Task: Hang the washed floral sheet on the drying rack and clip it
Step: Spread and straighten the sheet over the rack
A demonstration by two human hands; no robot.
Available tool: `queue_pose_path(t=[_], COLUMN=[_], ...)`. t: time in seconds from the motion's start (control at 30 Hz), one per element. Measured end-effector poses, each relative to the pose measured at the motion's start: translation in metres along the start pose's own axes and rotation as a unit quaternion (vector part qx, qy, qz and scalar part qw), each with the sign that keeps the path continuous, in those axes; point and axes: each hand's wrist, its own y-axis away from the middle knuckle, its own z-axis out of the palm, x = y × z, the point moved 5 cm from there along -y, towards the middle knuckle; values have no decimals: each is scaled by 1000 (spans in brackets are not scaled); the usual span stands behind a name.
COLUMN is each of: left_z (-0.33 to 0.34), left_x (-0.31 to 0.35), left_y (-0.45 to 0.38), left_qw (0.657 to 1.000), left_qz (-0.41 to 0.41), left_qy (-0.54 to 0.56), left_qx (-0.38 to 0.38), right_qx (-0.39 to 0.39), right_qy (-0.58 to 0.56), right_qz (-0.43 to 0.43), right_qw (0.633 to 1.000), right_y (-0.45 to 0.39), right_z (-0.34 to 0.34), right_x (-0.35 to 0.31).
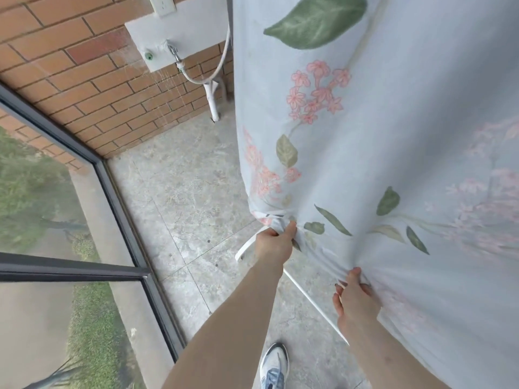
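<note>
We hold the hanging sheet (393, 136) along its bottom edge, left hand (273, 242) bunching the far-left corner, right hand (355, 299) gripping the nearer hem, cloth rising away rightward.

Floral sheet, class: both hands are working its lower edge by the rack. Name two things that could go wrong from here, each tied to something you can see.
1. The left hand bunches a corner of the floral sheet low over the stone floor; if it slips, the clean edge may drag there.
2. The right hand tugs the hem beside a thin white rack bar; a hard pull could shift the rack.
</note>
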Motion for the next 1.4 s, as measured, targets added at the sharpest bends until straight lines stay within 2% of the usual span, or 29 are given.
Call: queue_pose_path(t=[0.23, 0.7, 0.93, 1.07, 1.13, 1.23, 1.3, 1.4], left_z=[8, 25, 14, -5, -14, -21, -17, -3], left_x=[-28, -47, -53, -51, -49, -56, -68, -90], left_y=[-33, -78, -68, -47, -32, 0, 24, 57], left_qw=[996, 988, 984, 972, 959, 943, 939, 940], left_qz=[-21, -36, -42, -30, 6, 46, 52, 55], left_qy=[-87, -147, -173, -231, -280, -324, -333, -323], left_qx=[-3, -1, -21, -20, -31, -55, -72, -94], right_qx=[19, 31, 0, -58, -94, -138, -164, -184], right_qy=[26, 55, 87, 128, 193, 292, 334, 366], right_qz=[5, 29, 92, 134, 102, -25, -87, -129], right_qw=[999, 998, 992, 981, 971, 946, 924, 903], right_y=[-33, -75, -78, -55, -41, -21, -10, -3], right_z=[-2, 3, -8, -24, -35, -62, -87, -129], right_x=[17, 39, 39, 42, 41, 32, 28, 20])
